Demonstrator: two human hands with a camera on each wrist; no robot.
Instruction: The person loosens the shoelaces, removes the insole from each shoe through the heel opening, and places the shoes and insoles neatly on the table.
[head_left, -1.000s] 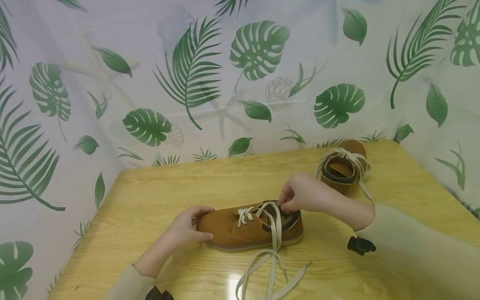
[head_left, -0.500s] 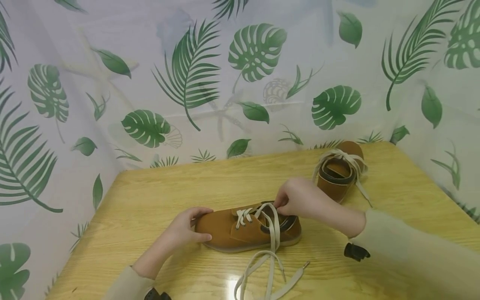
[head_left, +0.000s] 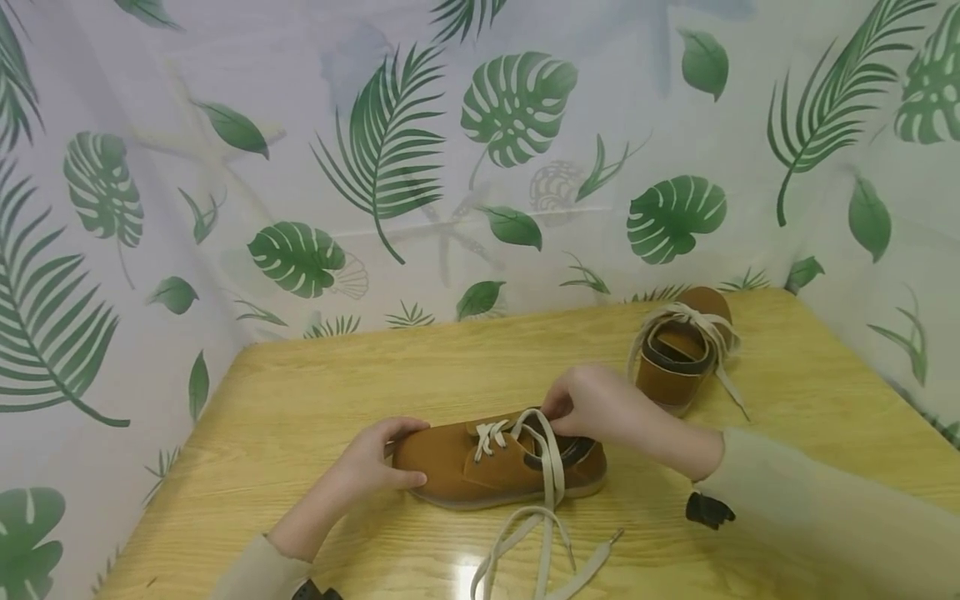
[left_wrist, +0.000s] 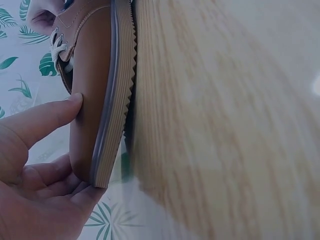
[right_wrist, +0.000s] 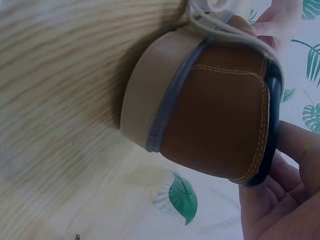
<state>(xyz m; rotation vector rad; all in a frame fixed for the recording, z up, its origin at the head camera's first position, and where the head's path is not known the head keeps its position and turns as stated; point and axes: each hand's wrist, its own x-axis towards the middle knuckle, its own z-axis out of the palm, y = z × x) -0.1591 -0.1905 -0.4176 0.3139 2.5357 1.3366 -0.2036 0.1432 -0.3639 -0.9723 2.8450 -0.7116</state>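
A brown lace-up shoe lies sole down on the table, toe to the left. My left hand grips its toe, thumb on the near side; in the left wrist view the thumb presses the brown upper. My right hand has curled fingers at the far side of the shoe's opening, pinching near the dark collar. In the right wrist view its fingers meet the collar behind the heel; their tips are partly hidden. The loose cream shoelace loops out of the upper eyelets and trails onto the table.
A second brown shoe, its lace tied in a bow, stands at the back right of the wooden table. A leaf-print cloth hangs behind the table and along both sides.
My right hand has shifted slightly left along the shoe's opening, toward the laces. The left hand stays on the toe, and the shoe has hardly moved.
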